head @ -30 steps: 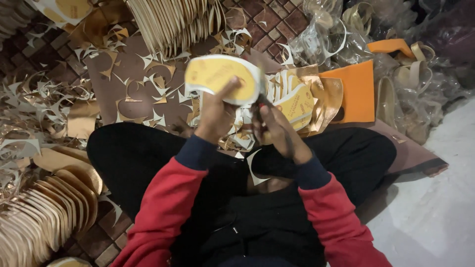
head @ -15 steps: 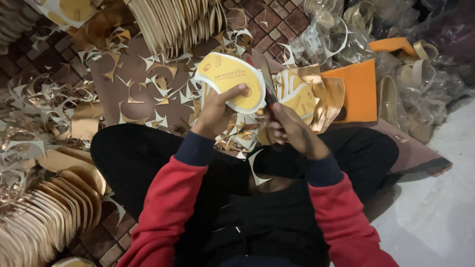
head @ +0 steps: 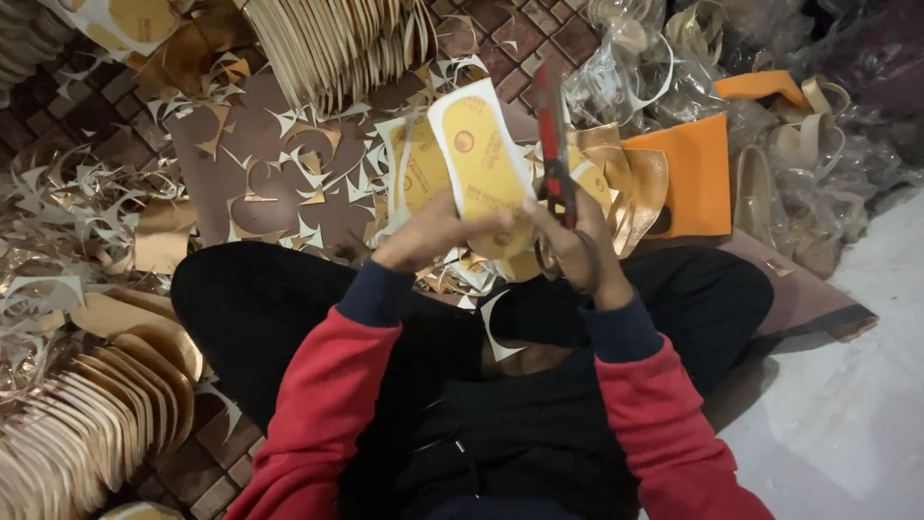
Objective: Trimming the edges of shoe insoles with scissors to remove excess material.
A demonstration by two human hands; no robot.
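Observation:
My left hand (head: 433,236) grips a yellow, white-edged insole-shaped sheet (head: 478,159) by its lower end, holding it upright over my lap. My right hand (head: 568,246) is closed around the handles of red-handled scissors (head: 553,144), whose blades point upward along the sheet's right edge. A second yellow insole sheet (head: 414,173) shows just behind the first. Both arms wear red sleeves with dark blue cuffs, and my crossed legs in black trousers fill the lower middle.
Rows of stacked golden insoles lie at the lower left (head: 87,414) and top centre (head: 337,43). Gold and white paper trimmings (head: 87,212) litter the brown tiled floor. An orange sheet (head: 688,173) and clear plastic wrapping (head: 635,67) lie to the right, beside a white floor area (head: 847,404).
The insole sheet has turned from lying broadside to standing upright. The scissors, hidden low by my right hand before, now point upward beside it. The camera has moved closer.

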